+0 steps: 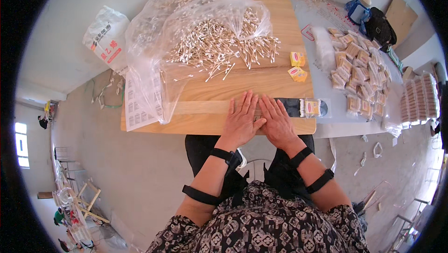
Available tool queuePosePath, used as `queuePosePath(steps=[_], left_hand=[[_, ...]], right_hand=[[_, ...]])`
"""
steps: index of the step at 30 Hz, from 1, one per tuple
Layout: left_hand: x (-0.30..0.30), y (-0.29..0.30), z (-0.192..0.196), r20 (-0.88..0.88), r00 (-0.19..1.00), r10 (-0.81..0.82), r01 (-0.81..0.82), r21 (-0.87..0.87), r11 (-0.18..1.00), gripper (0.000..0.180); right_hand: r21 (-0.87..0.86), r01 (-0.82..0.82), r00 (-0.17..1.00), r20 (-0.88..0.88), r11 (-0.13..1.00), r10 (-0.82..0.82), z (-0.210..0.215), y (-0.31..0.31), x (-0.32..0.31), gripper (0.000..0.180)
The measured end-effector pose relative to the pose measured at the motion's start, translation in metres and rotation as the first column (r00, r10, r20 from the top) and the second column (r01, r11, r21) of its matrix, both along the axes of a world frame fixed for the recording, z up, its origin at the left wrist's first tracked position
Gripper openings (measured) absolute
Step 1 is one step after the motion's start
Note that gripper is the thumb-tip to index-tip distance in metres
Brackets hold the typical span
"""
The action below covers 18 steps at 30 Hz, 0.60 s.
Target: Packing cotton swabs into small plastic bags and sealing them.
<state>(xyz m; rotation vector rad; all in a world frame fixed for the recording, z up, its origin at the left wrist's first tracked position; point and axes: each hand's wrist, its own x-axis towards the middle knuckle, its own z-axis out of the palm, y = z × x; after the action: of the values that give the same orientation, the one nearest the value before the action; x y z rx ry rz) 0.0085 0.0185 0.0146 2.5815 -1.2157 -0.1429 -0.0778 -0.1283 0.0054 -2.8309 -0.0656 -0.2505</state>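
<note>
My left hand [241, 118] and my right hand [280, 120] lie side by side near the front edge of the wooden table [210, 95], fingers stretched forward and thumbs close together. A few cotton swabs [258, 110] show in the narrow gap between them; whatever else is under the palms is hidden. Right of my right hand, a dark strip [291, 107] runs toward a clear packet of cotton swabs [309, 108] with a yellow and red label. Farther back, a large loose heap of cotton swabs [210, 43] spills from a clear plastic bag [154, 34].
Small yellow cards [297, 74] sit at the table's right edge. A printed sheet [140, 103] lies at the left under the bag. On the adjoining surface, filled swab packets [359, 73] are piled beside a wrapped stack [420, 99]. A white sack [105, 34] stands behind left.
</note>
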Motion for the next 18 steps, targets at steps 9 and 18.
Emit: queuePosePath(steps=[9,18], left_hand=[[-0.005,0.006,0.002,-0.016,1.0,0.008,-0.008,-0.034,0.999,0.074],[-0.002,0.015,0.006,-0.06,0.995,-0.08,0.082,0.031,0.996,0.072]], right_hand=[[-0.03,-0.001,0.998,-0.061,1.0,-0.001,0.002,0.002,-0.001,0.079],[-0.042,0.016,0.998,-0.067,0.999,-0.019,0.003,-0.001,-0.003,0.08]])
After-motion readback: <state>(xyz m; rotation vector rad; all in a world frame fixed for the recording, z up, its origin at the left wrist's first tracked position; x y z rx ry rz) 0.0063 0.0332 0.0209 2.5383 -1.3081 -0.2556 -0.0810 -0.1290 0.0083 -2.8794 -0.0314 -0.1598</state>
